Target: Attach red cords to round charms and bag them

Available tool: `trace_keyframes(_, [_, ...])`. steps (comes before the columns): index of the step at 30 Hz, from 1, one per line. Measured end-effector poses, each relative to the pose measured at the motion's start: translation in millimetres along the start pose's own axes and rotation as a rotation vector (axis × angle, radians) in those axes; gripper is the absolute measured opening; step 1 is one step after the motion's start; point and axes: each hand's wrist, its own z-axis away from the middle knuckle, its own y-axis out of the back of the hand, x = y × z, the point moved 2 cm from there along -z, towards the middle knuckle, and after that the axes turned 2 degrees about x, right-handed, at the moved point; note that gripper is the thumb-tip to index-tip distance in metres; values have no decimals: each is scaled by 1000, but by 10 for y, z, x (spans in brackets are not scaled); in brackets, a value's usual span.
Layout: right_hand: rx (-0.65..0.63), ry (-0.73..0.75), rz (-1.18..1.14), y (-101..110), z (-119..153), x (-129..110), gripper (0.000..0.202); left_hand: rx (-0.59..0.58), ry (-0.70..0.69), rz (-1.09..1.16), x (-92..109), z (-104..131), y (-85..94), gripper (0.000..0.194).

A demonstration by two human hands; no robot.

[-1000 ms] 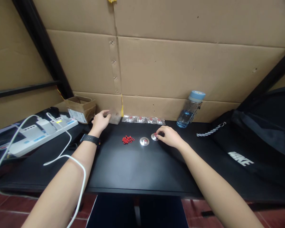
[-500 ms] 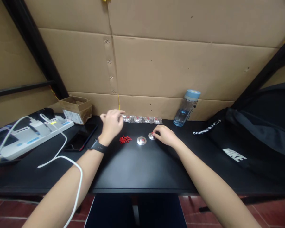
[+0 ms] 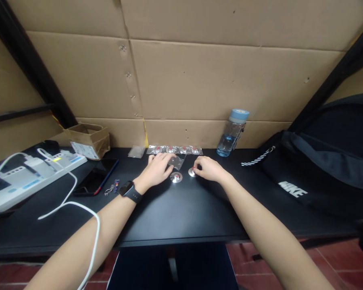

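As right hand pinches metal disc, left hand holding clear bag

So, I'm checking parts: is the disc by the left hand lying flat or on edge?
Flat: the disc shows its face, red middle up, on the tabletop.

Both forearms reach forward and inward from the lower corners. The left forearm slants up to the right, and its wrist runs almost straight into the left hand, held back up, fingers stretched forward and slightly bent, the thumb standing apart. The right forearm slants up to the left; the right hand turns inward, its fingers curled and thumb and forefinger drawn into a pinch. The hands are near each other, not touching.
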Motion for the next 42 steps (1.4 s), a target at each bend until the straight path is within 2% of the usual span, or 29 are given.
trace_keyframes(3, [-6,3,19,44,36,-17,6,-83,-94,10,63,13,45,23])
trace_keyframes(6, [-23,17,13,63,60,-18,6,-169,-171,17,138,35,39,21])
trace_keyframes(9, [-33,19,8,51,57,1,6,-177,-201,14,197,46,13,21])
trace_keyframes(18, [-6,22,30,45,45,36,4,-120,-214,-134,311,38,-70,22])
trace_keyframes(24, [-18,35,12,70,54,77,8,8,-194,-278,355,63,-4,19])
trace_keyframes(30, [-12,44,5,85,59,65,10,0,-212,-369,369,73,-4,21])
trace_keyframes(34, [82,102,-123,151,52,-2,7,41,-195,-341,371,76,19,20])
trace_keyframes(38, [210,174,-326,234,47,-106,12,133,-154,-295,379,74,93,18])
trace_keyframes(42, [283,155,-457,254,50,-191,11,251,-25,-169,374,60,144,17])
